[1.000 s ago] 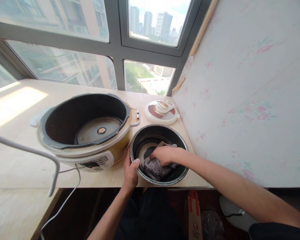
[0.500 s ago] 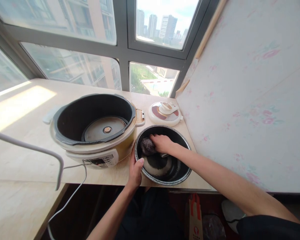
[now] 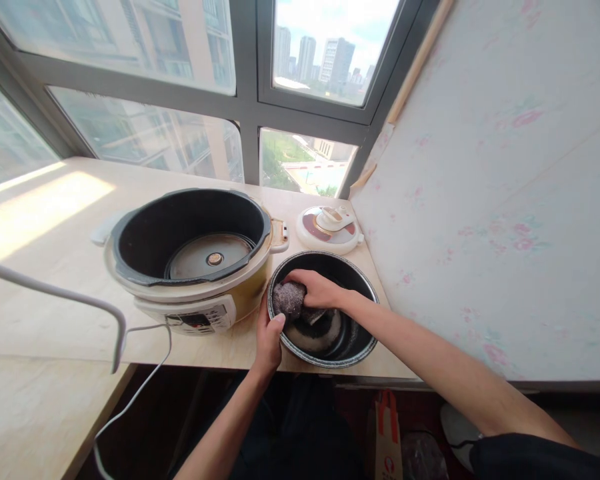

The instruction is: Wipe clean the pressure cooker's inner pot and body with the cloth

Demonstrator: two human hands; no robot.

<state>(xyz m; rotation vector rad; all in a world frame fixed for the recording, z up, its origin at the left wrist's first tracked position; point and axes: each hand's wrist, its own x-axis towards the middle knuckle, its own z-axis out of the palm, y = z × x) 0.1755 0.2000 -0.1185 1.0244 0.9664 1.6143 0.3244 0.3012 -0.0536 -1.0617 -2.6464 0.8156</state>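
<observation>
Scrubbing of the inner pot (image 3: 353, 343) is judged to be under way and not finished. The right hand (image 3: 316, 289) is closed around a dark, coarse scouring cloth (image 3: 289, 299), which is pressed against the pot's inside wall on the side nearest the cooker. The left hand (image 3: 269, 335) is clamped on the pot's near-left rim, thumb over the edge, so the pot is steadied where it stands on the counter (image 3: 45, 313), just beside the cooker body (image 3: 195, 303).

A pale smear is seen across the pot's floor, against the dark coating around it; whether it is foam, residue or worn coating cannot be told. The far and right walls look dark and glossy; whether they have been cleaned cannot be told.

Materials noted:
- Pot: round, shallow-walled, dark non-stick lining, thin speckled rim.
- Cloth: bunched, rough and fibrous, grey-brown, soft enough to fold under the fingers.
- Cooker body: cream and yellow shell, black inner collar, bare metal heating plate at the bottom, control panel on the front, white cord (image 3: 145, 380) trailing off the counter edge.
- Lid (image 3: 330, 229): round, white with a red ring and a moulded handle, laid flat behind the pot, apart from it.
- Counter: pale wood-grain board, matt.
</observation>
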